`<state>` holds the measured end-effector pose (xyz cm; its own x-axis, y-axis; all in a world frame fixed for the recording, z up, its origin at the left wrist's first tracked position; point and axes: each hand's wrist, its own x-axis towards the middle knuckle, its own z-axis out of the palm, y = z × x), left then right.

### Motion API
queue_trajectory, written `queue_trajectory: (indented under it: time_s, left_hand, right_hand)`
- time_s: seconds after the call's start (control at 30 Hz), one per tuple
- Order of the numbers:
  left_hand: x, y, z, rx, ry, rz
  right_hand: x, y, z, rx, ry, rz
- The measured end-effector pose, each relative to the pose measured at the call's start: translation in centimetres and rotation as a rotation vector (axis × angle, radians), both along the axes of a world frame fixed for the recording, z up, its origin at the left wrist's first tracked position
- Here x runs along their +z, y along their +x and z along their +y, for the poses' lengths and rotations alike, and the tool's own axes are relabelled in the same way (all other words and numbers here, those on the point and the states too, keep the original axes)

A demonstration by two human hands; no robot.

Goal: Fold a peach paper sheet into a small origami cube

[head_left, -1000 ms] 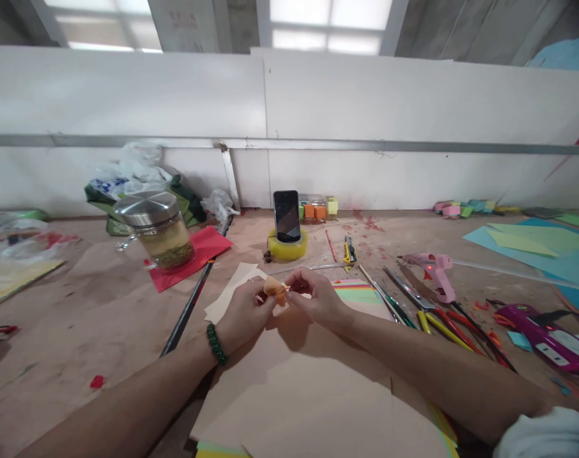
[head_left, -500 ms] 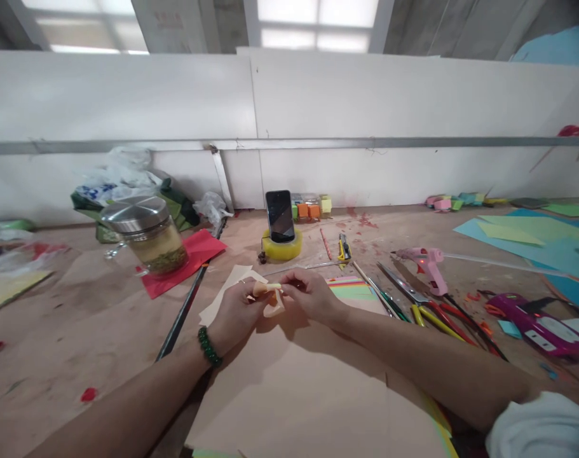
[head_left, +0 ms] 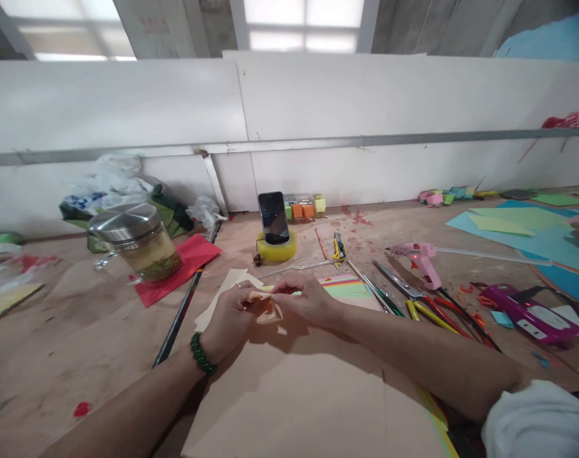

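My left hand, with a green bead bracelet at the wrist, pinches a small curled piece of peach paper. From the other side, the fingertips of my right hand are closed on the same piece. Both hands are above a stack of large peach sheets. Pale paper strips lie just beyond my left hand, and a fan of coloured sheets shows past my right wrist.
A phone leans in a yellow tape roll. At left, a glass jar stands on red paper. Scissors, a pink glue gun and a purple power strip lie right. Someone's hand shows at the far right edge.
The view has shifted slightly, so the table objects appear further left. The peach piece has turned a little between my fingers; both hands still hold it.
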<state>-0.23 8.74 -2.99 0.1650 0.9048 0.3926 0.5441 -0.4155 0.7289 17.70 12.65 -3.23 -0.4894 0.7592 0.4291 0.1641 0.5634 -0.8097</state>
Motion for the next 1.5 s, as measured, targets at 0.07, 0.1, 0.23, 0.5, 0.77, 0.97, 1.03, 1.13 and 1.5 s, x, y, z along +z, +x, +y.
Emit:
queue_trajectory:
  time_s: [0.07,0.1,0.23,0.5,0.77,0.97,1.03,1.13,1.5]
  left_hand:
    - [0.0,0.2,-0.2,-0.003,-0.005,0.042]
    - [0.1,0.3,-0.3,-0.002,-0.010,0.056]
    - [0.2,0.5,-0.6,-0.016,-0.034,0.111]
    - [0.6,0.8,-1.1,-0.025,-0.044,0.219]
    - [0.6,0.9,-0.8,-0.016,-0.040,0.169]
    - [0.6,1.0,-0.7,0.004,-0.144,0.063]
    - [0.6,1.0,-0.6,0.006,-0.233,-0.027]
    - [0.7,0.8,-0.4,0.007,-0.291,-0.084]
    - [1.1,0.9,-0.8,0.037,-0.137,0.044]
  right_hand:
    - [0.3,0.0,-0.3,-0.002,0.046,0.024]
    - [0.4,-0.1,-0.4,0.001,0.066,0.035]
    - [0.4,-0.4,-0.8,-0.001,0.136,0.012]
    - [0.1,-0.4,-0.5,-0.020,0.132,0.043]
    - [0.5,-0.5,-1.1,-0.082,-0.066,-0.016]
    - [-0.7,-0.8,-0.7,-0.110,-0.200,-0.069]
    - [-0.9,-0.7,-0.4,-0.123,-0.189,-0.049]
    - [-1.0,-0.6,0.0,-0.115,-0.240,-0.014]
    - [-1.2,-0.4,0.1,-0.055,-0.311,-0.021]
